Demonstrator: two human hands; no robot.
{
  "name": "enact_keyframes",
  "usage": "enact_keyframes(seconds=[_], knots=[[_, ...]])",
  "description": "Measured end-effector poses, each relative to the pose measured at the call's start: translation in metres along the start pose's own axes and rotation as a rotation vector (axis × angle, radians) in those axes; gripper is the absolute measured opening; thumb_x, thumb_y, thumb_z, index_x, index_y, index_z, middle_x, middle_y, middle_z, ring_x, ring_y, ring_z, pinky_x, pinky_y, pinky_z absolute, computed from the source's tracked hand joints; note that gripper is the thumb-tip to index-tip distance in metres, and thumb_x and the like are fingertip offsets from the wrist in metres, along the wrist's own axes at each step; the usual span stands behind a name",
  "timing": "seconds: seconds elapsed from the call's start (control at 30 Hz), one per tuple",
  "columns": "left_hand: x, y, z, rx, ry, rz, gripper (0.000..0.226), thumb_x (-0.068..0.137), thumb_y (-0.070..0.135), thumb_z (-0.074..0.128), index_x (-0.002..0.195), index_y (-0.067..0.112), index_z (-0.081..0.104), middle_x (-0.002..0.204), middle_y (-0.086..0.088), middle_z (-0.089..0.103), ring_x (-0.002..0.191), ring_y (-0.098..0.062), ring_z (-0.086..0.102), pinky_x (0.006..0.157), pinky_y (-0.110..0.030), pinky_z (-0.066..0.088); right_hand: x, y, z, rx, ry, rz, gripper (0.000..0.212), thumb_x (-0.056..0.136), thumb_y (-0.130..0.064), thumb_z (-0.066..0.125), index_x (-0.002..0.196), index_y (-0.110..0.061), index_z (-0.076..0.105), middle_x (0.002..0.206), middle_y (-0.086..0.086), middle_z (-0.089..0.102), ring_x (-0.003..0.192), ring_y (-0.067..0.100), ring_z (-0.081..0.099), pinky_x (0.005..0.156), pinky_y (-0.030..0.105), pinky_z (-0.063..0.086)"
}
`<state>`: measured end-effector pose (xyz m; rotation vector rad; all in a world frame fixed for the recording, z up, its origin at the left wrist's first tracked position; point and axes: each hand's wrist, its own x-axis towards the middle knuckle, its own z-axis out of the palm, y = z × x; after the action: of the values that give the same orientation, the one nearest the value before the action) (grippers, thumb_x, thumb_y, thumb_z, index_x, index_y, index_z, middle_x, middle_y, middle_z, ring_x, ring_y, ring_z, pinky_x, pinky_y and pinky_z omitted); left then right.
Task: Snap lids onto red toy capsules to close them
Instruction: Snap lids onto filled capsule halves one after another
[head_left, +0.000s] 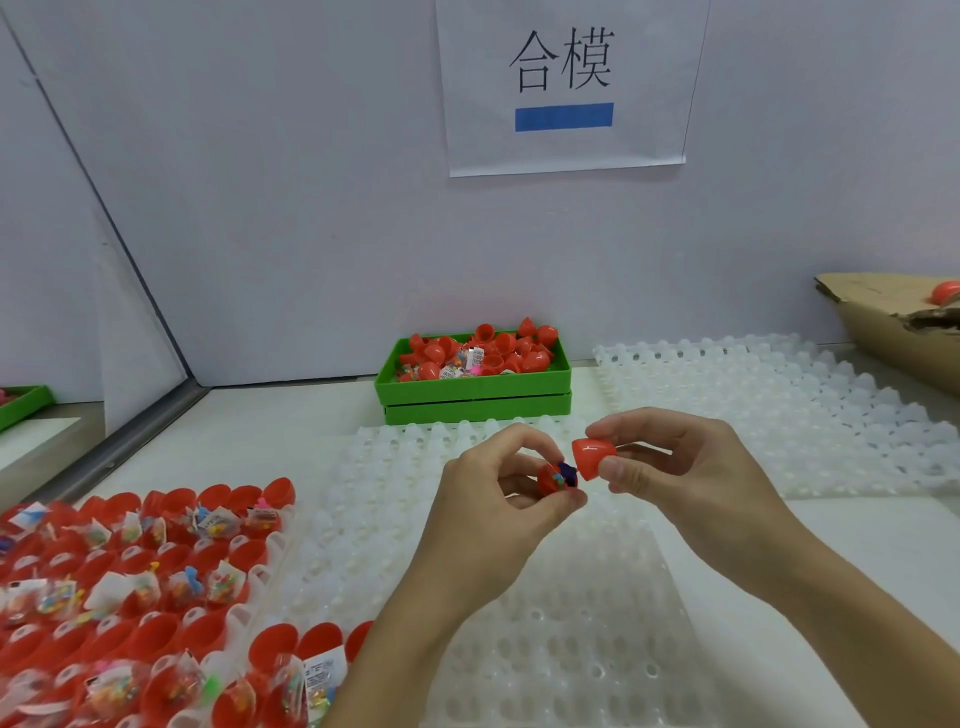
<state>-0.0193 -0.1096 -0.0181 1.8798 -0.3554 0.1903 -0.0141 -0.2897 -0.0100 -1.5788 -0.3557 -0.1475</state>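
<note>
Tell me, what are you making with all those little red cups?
A person is closing toy capsules. The left hand holds a red capsule bottom with a small toy inside, and the right hand pinches a red lid right beside it, not yet snapped on. More open filled capsules wait in a tray at the left, and a green bin of loose red pieces sits behind.

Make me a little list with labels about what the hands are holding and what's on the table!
left hand: pinches an open red capsule half with toy bits inside
right hand: pinches a red lid, close to the capsule, not yet snapped on
green tray: at the back, piled with red pieces
left side: rows of open red capsules with small bags
under the hands: clear bumpy tray
</note>
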Motion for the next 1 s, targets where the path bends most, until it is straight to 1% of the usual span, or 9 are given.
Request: enact_keyframes(seconds=[0.1, 0.2, 0.33, 0.53, 0.7, 0.8, 0.87, 0.93, 1.0], knots=[[0.0001, 0.0007, -0.0013, -0.027, -0.010, 0.003, 0.026, 0.076, 0.013, 0.084, 0.087, 0.030, 0.066, 0.082, 0.008, 0.074, 0.080, -0.011, 0.072, 0.071, -0.017, 0.056, 0.0002, 0.0001, -0.0003, -0.007, 0.019, -0.011, 0.025, 0.065, -0.025, 0.076, 0.089, -0.028, 0.078, 0.092, 0.000, 0.077, 0.084, 0.016, 0.073, 0.069, 0.018, 0.055], [0.0001, 0.0017, -0.0016, -0.046, -0.006, 0.025, 0.023, 0.082, 0.014, 0.079, 0.090, 0.031, 0.067, 0.086, 0.007, 0.075, 0.086, -0.009, 0.072, 0.071, -0.013, 0.054, 0.0007, -0.0004, -0.0005, 0.012, 0.037, -0.022, 0.024, 0.064, -0.026, 0.076, 0.088, -0.028, 0.078, 0.092, 0.000, 0.077, 0.083, 0.016, 0.074, 0.067, 0.018, 0.055], [-0.0004, 0.0027, -0.0028, -0.078, -0.018, 0.031, 0.023, 0.087, 0.011, 0.074, 0.095, 0.030, 0.065, 0.091, 0.003, 0.077, 0.091, -0.011, 0.073, 0.076, -0.016, 0.055, 0.0005, -0.0020, -0.0013, 0.010, 0.050, -0.029, 0.023, 0.066, -0.025, 0.075, 0.089, -0.024, 0.076, 0.090, -0.002, 0.077, 0.080, 0.013, 0.073, 0.064, 0.015, 0.054], [-0.0001, 0.0036, -0.0036, -0.088, -0.011, 0.036, 0.023, 0.085, 0.008, 0.075, 0.091, 0.027, 0.063, 0.088, 0.006, 0.076, 0.088, -0.009, 0.072, 0.072, -0.013, 0.053, 0.0010, -0.0021, -0.0007, 0.003, 0.086, -0.030, 0.024, 0.065, -0.029, 0.074, 0.089, -0.026, 0.075, 0.087, -0.006, 0.077, 0.079, 0.010, 0.073, 0.061, 0.012, 0.053], [-0.0003, 0.0040, -0.0038, -0.088, 0.000, 0.037, 0.025, 0.083, 0.008, 0.077, 0.090, 0.029, 0.065, 0.088, 0.005, 0.076, 0.086, -0.010, 0.073, 0.072, -0.014, 0.054, 0.0010, -0.0011, -0.0018, 0.038, 0.071, -0.038, 0.020, 0.066, -0.027, 0.075, 0.085, -0.027, 0.077, 0.089, -0.001, 0.077, 0.080, 0.014, 0.074, 0.063, 0.015, 0.054], [-0.0006, 0.0054, -0.0042, -0.088, 0.015, 0.029, 0.031, 0.080, 0.011, 0.081, 0.094, 0.034, 0.067, 0.089, 0.009, 0.076, 0.086, -0.009, 0.073, 0.071, -0.014, 0.054, 0.0015, -0.0009, -0.0019, 0.031, 0.068, -0.033, 0.020, 0.065, -0.028, 0.074, 0.086, -0.027, 0.077, 0.088, -0.002, 0.077, 0.080, 0.013, 0.074, 0.063, 0.015, 0.054], [-0.0006, 0.0056, -0.0041, -0.091, 0.026, 0.016, 0.040, 0.076, 0.012, 0.084, 0.099, 0.037, 0.064, 0.090, 0.011, 0.076, 0.085, -0.008, 0.073, 0.071, -0.013, 0.054, 0.0011, -0.0009, -0.0010, 0.021, 0.072, -0.030, 0.020, 0.065, -0.029, 0.074, 0.085, -0.029, 0.077, 0.087, -0.004, 0.077, 0.080, 0.012, 0.074, 0.062, 0.014, 0.054], [-0.0003, 0.0050, -0.0039, -0.091, 0.034, 0.004, 0.043, 0.072, 0.014, 0.087, 0.093, 0.037, 0.058, 0.089, 0.010, 0.077, 0.084, -0.009, 0.074, 0.072, -0.016, 0.056, 0.0007, -0.0010, -0.0006, 0.026, 0.077, -0.032, 0.020, 0.064, -0.030, 0.074, 0.084, -0.030, 0.077, 0.087, -0.005, 0.077, 0.080, 0.012, 0.074, 0.062, 0.014, 0.055], [-0.0001, 0.0043, -0.0034, -0.084, 0.031, 0.012, 0.040, 0.070, 0.014, 0.088, 0.084, 0.033, 0.056, 0.088, 0.008, 0.077, 0.084, -0.011, 0.074, 0.073, -0.018, 0.057, 0.0009, -0.0012, -0.0005, 0.025, 0.090, -0.030, 0.020, 0.064, -0.031, 0.074, 0.084, -0.030, 0.077, 0.087, -0.005, 0.077, 0.080, 0.012, 0.073, 0.062, 0.014, 0.055]])
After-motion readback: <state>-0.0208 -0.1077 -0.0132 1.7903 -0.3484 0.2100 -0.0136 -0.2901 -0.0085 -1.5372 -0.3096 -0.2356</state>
